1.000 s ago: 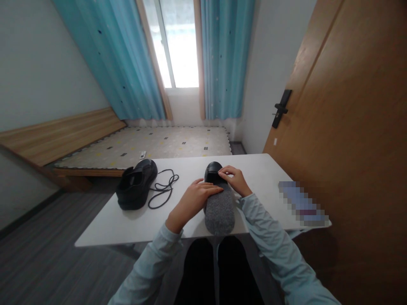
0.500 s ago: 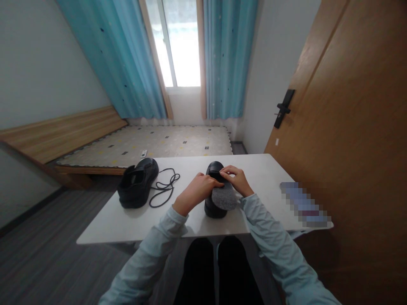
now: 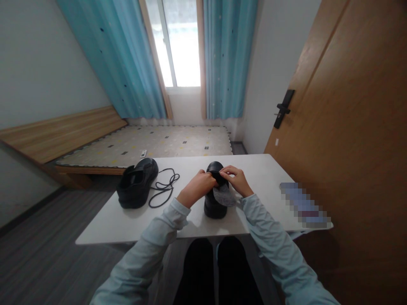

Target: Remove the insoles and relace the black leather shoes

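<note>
A black shoe [image 3: 216,209] stands on the white table in front of me, toe pointing away. From its opening a grey insole [image 3: 225,195] sticks out, its rounded end hanging over the right side. My left hand [image 3: 200,186] is closed at the opening, gripping the insole where it enters the shoe; its fingertips are hidden inside. With bent fingers, my right hand [image 3: 237,178] pinches the shoe's upper near the tongue. To the left lies a second black shoe [image 3: 136,186], its opening facing up, beside a loose dark shoelace [image 3: 165,186].
The white table [image 3: 111,228] has a pixelated, bluish flat item [image 3: 305,205] near its right corner. Behind it is a bed [image 3: 178,140] with a small white object [image 3: 144,153] on it. A wooden door [image 3: 343,127] stands close on the right.
My left hand has shifted slightly, its fingers reaching deeper into the shoe opening. Less of the grey insole shows outside now. My right hand stays at the same spot.
</note>
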`<action>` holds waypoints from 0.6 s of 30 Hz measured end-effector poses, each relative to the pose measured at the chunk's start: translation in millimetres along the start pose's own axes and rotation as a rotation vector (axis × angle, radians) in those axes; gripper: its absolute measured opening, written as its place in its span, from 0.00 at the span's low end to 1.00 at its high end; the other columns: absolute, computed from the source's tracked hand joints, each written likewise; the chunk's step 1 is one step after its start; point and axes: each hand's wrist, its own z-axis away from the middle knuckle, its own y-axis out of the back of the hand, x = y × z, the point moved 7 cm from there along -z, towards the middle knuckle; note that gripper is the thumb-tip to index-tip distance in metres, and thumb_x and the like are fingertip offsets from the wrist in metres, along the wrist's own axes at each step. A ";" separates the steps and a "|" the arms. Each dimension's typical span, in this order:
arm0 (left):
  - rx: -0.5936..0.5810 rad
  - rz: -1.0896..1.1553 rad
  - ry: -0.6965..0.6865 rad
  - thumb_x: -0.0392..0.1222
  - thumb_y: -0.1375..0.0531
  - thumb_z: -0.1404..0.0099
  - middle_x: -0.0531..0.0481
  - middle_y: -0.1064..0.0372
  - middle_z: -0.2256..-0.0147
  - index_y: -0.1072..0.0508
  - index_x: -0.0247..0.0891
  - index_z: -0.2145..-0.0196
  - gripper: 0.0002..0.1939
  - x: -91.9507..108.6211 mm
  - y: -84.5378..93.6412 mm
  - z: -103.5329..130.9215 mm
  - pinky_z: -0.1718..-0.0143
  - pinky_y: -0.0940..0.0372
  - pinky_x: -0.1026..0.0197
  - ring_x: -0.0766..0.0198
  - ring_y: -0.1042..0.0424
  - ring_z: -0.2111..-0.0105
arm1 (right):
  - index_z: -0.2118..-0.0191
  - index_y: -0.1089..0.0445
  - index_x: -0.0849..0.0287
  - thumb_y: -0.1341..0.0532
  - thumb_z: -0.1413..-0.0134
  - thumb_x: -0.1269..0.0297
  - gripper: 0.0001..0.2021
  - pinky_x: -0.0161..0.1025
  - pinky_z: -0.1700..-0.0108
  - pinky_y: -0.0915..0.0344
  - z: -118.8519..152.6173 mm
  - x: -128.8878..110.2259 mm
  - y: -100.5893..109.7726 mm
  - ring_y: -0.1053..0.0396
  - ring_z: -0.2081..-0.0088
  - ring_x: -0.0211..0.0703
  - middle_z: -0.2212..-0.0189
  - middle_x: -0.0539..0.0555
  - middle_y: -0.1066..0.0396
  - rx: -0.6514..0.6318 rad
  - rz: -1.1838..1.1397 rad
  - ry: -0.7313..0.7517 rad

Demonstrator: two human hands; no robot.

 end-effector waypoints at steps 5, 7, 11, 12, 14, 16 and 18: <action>-0.035 0.021 -0.042 0.25 0.43 0.39 0.49 0.26 0.57 0.26 0.43 0.60 0.15 1.7 1.8 0.7 0.61 0.39 0.62 0.62 0.27 0.57 | 0.73 0.26 0.58 0.36 0.50 0.59 0.08 0.38 0.64 0.36 0.0 2.8 0.3 0.30 0.64 0.43 0.68 0.54 0.26 -0.001 -0.007 -0.015; -0.024 0.049 -0.052 0.26 0.44 0.39 0.52 0.26 0.57 0.27 0.45 0.59 0.17 4.4 8.8 3.4 0.58 0.39 0.60 0.63 0.28 0.57 | 0.73 0.26 0.58 0.36 0.50 0.59 0.08 0.38 0.64 0.36 0.3 3.6 0.7 0.30 0.64 0.42 0.68 0.54 0.26 -0.004 -0.011 -0.024; 0.002 0.069 -0.010 0.28 0.42 0.40 0.51 0.25 0.60 0.26 0.45 0.60 0.15 10.4 28.6 11.9 0.53 0.41 0.56 0.61 0.27 0.58 | 0.73 0.26 0.58 0.36 0.51 0.59 0.08 0.38 0.64 0.36 0.5 4.3 1.1 0.30 0.64 0.42 0.69 0.54 0.26 -0.006 -0.020 -0.034; 0.004 0.067 -0.007 0.29 0.42 0.40 0.50 0.25 0.61 0.26 0.44 0.60 0.14 13.4 33.6 14.1 0.53 0.41 0.56 0.61 0.27 0.59 | 0.73 0.26 0.58 0.36 0.51 0.59 0.08 0.39 0.64 0.36 0.4 4.4 1.1 0.30 0.64 0.43 0.69 0.54 0.26 -0.006 -0.019 -0.036; 0.002 0.058 -0.007 0.29 0.43 0.39 0.49 0.25 0.63 0.27 0.41 0.60 0.12 20.6 42.0 17.9 0.56 0.39 0.58 0.62 0.26 0.62 | 0.73 0.26 0.58 0.36 0.51 0.59 0.08 0.39 0.64 0.36 -0.1 4.7 0.8 0.30 0.64 0.43 0.68 0.54 0.26 -0.005 -0.017 -0.036; -0.001 0.038 0.005 0.30 0.44 0.39 0.48 0.25 0.65 0.28 0.39 0.61 0.10 28.6 48.1 21.2 0.62 0.37 0.60 0.61 0.26 0.65 | 0.73 0.26 0.58 0.36 0.50 0.59 0.08 0.38 0.64 0.36 -0.5 5.1 0.6 0.30 0.64 0.43 0.69 0.54 0.26 -0.003 -0.015 -0.034; -0.003 0.012 0.029 0.31 0.45 0.38 0.48 0.26 0.68 0.29 0.37 0.62 0.08 37.6 52.1 24.1 0.67 0.36 0.61 0.60 0.26 0.68 | 0.73 0.26 0.58 0.36 0.50 0.59 0.08 0.39 0.63 0.36 -0.7 5.7 0.3 0.30 0.64 0.42 0.68 0.54 0.26 -0.003 -0.015 -0.031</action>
